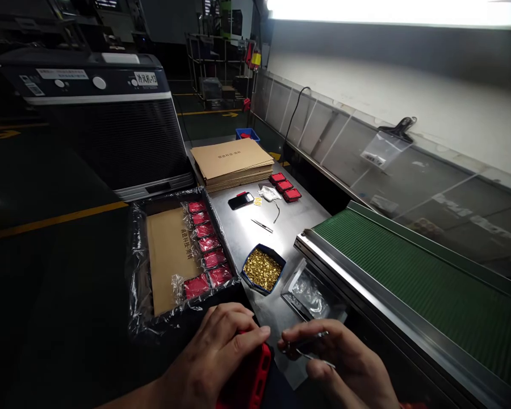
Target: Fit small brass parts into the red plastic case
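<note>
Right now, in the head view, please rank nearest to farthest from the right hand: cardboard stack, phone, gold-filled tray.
1. Gold-filled tray, ahead-left of the right hand.
2. Phone, beyond the tray.
3. Cardboard stack, behind the phone.

Case (262, 369) I hold: red. Tweezers (315, 358) I hold: silver. Bin (276, 258): blue. Pieces (262, 270) inside: gold. Conveyor belt (421, 272): green, ribbed lines. Cardboard stack (234, 165): tan, black print. Phone (241, 201): black. Floor (68, 295): dark green, yellow stripes (59, 221).
</note>
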The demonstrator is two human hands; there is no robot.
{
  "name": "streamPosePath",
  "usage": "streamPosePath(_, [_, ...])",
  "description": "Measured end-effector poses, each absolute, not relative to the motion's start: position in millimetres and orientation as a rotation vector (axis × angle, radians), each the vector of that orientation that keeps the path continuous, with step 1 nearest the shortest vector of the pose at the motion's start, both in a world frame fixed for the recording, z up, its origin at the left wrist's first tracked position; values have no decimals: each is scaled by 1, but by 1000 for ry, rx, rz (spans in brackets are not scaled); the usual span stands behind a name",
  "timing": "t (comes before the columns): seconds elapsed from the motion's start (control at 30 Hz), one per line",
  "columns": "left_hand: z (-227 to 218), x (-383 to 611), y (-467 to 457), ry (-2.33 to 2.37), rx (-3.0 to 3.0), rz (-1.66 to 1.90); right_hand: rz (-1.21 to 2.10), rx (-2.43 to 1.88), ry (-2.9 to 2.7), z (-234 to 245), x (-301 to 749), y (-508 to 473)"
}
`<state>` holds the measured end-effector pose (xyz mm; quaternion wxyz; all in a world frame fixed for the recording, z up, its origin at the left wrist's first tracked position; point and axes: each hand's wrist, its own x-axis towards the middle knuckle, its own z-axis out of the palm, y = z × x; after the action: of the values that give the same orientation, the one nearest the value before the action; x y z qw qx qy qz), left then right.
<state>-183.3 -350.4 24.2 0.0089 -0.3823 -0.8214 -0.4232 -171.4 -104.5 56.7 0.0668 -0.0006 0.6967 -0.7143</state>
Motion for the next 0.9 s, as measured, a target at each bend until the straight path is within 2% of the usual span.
streamPosePath(0.13, [34,-182,-345,-2576,-1107,-1299,-2083,-390,2270,57,-171,-105])
streamPosePath(0.27, [40,-179,-340,-2589,-1015,-1287,-2007,-275,2332,47,-168,-106])
streamPosePath(0.67, [40,-179,-337,-2615,-1009,-1225,-1916,-364,2311,47,-169,-105])
streamPosePath(0.9, [41,-177,-336,-2648,-974,-1211,-1968,-514,2337,45,-175,-106])
